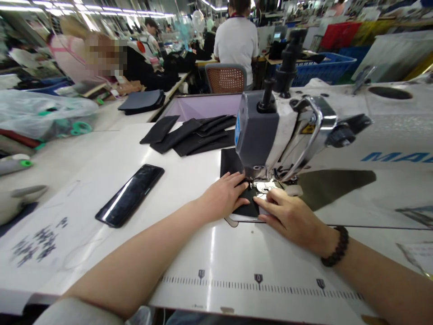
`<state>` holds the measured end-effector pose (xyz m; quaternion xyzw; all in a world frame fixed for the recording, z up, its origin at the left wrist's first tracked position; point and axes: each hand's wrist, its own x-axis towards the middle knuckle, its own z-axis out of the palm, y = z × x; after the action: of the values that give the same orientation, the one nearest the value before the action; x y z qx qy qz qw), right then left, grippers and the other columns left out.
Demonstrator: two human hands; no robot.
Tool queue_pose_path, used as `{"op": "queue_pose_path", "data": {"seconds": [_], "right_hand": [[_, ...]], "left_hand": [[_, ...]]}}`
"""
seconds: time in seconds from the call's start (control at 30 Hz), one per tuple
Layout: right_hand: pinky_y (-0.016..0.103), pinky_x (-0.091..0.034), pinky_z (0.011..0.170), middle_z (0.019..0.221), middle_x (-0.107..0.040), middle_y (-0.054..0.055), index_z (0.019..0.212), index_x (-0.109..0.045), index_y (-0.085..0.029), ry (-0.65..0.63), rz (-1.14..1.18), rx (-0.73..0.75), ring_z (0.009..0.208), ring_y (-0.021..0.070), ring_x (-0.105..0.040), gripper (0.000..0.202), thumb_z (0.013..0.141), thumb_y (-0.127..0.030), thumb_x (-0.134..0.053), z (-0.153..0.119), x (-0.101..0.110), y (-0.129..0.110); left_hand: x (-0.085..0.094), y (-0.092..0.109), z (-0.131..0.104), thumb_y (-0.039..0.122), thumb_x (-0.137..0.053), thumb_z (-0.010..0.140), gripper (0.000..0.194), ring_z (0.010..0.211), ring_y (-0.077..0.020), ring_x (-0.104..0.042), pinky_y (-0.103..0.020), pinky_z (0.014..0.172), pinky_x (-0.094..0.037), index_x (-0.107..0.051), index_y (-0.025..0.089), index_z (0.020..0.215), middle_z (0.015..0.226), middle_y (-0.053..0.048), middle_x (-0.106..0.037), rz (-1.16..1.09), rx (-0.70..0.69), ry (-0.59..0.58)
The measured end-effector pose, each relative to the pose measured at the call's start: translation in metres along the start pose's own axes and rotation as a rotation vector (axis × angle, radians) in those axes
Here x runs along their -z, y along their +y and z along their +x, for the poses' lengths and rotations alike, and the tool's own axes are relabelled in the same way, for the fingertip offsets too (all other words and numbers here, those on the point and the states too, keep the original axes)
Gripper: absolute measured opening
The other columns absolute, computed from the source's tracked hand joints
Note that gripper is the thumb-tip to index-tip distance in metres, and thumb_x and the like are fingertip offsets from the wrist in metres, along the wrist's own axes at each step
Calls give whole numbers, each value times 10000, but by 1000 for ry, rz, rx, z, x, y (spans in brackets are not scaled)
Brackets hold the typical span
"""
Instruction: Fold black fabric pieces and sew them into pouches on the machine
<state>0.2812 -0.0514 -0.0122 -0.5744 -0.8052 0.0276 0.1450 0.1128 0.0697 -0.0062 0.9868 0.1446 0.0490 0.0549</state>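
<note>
A black fabric piece [231, 161] lies on the bed of a sewing machine [259, 131], running under its needle area. My left hand [223, 195] rests flat on this fabric, fingers stretched out, just left of the presser foot. My right hand [291, 216] is at the fabric's right edge near the metal needle plate [267, 186]. Its index finger reaches out to the cloth while the other fingers are partly bent, and nothing shows in its grasp. The needle itself is hard to make out.
Several black fabric pieces [196, 135] lie behind the machine head. A phone [130, 195] is on the table to the left. Farther left are a plastic bag [43, 113] and thread cones [15, 164]. Across the bench, a person in white [236, 40] sits facing away.
</note>
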Motion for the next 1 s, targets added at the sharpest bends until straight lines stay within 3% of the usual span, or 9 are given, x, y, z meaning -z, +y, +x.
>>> {"op": "queue_pose_path", "data": {"seconds": [0.77,1.0], "right_hand": [[312,-379,660,877,-559,113,1113,-547,-114,4,-17,-47,756,179,-506,359,841,-326,-448,1,-3,0],[308,-338,630,708,-520,42,947,-611,-143,45,11,214,654,146,-442,284,867,-313,-399,-3,-1,1]], "left_hand": [[-2,-4,2,372,-452,852,418,1141,-259,-411,-419,984,-313,-493,77,1145,1177,-140,-489,26,-15,33],[5,8,-11,218,-433,871,201,854,-165,-542,-285,759,-461,-620,146,886,928,-55,-594,-26,-231,18]]}}
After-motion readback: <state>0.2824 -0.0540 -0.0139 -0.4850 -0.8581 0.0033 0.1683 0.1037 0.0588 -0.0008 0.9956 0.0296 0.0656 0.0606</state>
